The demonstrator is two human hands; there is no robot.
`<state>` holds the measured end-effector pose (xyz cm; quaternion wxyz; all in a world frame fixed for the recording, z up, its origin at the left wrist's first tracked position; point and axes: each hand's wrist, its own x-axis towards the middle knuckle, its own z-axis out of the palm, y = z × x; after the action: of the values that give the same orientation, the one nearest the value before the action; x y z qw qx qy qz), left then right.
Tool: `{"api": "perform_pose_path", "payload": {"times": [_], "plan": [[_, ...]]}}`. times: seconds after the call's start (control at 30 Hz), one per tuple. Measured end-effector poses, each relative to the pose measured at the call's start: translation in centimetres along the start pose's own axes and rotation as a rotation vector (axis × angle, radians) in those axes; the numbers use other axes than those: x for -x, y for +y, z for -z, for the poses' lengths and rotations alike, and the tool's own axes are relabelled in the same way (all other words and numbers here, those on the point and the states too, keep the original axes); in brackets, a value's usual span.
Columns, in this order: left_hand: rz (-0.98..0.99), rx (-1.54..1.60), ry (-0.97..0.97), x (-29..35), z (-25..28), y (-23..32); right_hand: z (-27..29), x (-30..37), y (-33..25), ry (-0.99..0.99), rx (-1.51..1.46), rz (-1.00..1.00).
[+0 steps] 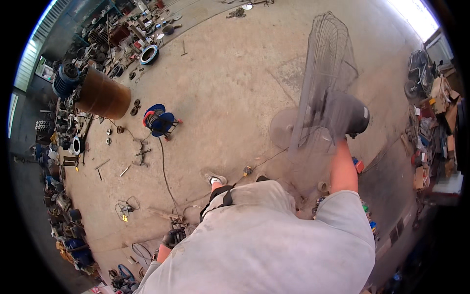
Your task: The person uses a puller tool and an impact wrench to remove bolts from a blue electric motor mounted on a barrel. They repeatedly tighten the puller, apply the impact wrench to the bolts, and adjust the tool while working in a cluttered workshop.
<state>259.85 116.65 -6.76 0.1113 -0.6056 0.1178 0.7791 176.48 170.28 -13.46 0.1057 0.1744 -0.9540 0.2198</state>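
A large grey pedestal fan [333,105] with a wire cage [318,63] stands to the front right, smeared by motion. Its round base [282,128] shows on the floor to the left of the motor housing. My bare right forearm [344,169] reaches up to the fan just below the dark motor end; the right hand itself is hidden there, so its grip does not show. Low on the left, my left hand [172,238] wears a dark glove and is beside some brownish metal parts. Its fingers are too dark to make out.
A blue cable reel [160,121] stands front left, its cord running back toward me. Beyond it is a rusty drum [104,94]. Machine parts line the left wall; cardboard [440,93] and scrap are piled at the right. A yellow-and-black object [247,170] lies near my feet.
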Motion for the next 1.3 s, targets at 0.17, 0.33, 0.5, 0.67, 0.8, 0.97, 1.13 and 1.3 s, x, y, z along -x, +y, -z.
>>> {"api": "perform_pose_path", "payload": {"times": [0.17,0.33,0.5,0.67,0.8,0.97,1.13,1.3], "plan": [[0.024,0.001,-0.017,-1.0,0.1,-0.5,5.2,-0.7,2.8,-0.147,-0.003,-0.124],[0.032,-0.023,-0.017,0.8,-0.1,0.3,1.0,-5.4,1.1,-0.219,-0.009,-0.113],[0.004,0.020,-0.020,2.9,0.5,-1.8,-3.9,-10.9,-3.6,-0.298,0.028,-0.102],[0.012,0.126,-0.062,2.4,3.1,-3.0,-6.6,-11.9,-5.0,-0.359,0.051,-0.075],[0.038,0.238,-0.146,0.4,4.8,-3.9,-6.4,-9.6,-2.8,-0.399,0.042,-0.018],[0.075,0.353,-0.172,-2.3,7.1,-6.4,-1.5,3.2,-0.2,-0.429,0.330,0.075],[0.154,0.316,-0.042,-5.2,9.0,-4.8,-0.8,21.3,-6.7,-0.449,0.366,-0.184],[0.023,0.224,-0.117,-6.5,13.8,0.0,-4.3,31.2,-21.3,-0.787,0.341,-0.334]]}}
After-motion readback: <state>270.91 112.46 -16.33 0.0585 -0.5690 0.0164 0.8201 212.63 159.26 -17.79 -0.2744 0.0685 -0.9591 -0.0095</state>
